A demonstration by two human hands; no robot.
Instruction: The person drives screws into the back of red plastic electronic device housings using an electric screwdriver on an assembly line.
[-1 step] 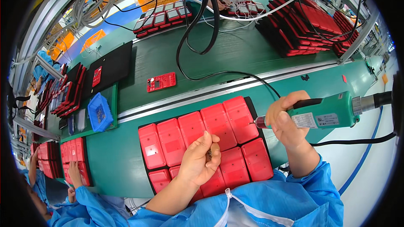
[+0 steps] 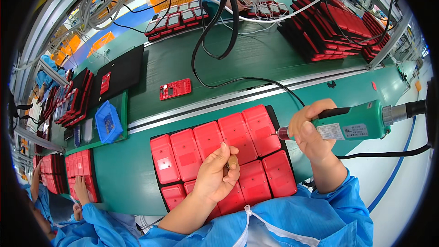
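Red plastic housings [image 2: 184,150] lie in two rows on a black tray [image 2: 161,187] in front of me. Over their middle, my left hand [image 2: 218,171] is palm up with its fingers curled round several small screws [image 2: 227,166]. My right hand [image 2: 314,130] grips a green electric screwdriver [image 2: 361,121], held sideways with its tip pointing left. That tip is close to the upper right housing [image 2: 261,130]; whether it touches a screw there I cannot tell. My left hand and forearm hide some of the lower-row housings.
A blue bin [image 2: 108,122] of small parts stands at the left. Beyond the metal rail [image 2: 192,110] lies a single red housing [image 2: 175,89]. Stacked red trays [image 2: 327,27] fill the far right. Black cables [image 2: 256,80] hang across the bench. A co-worker's hand [image 2: 81,188] touches housings at the left.
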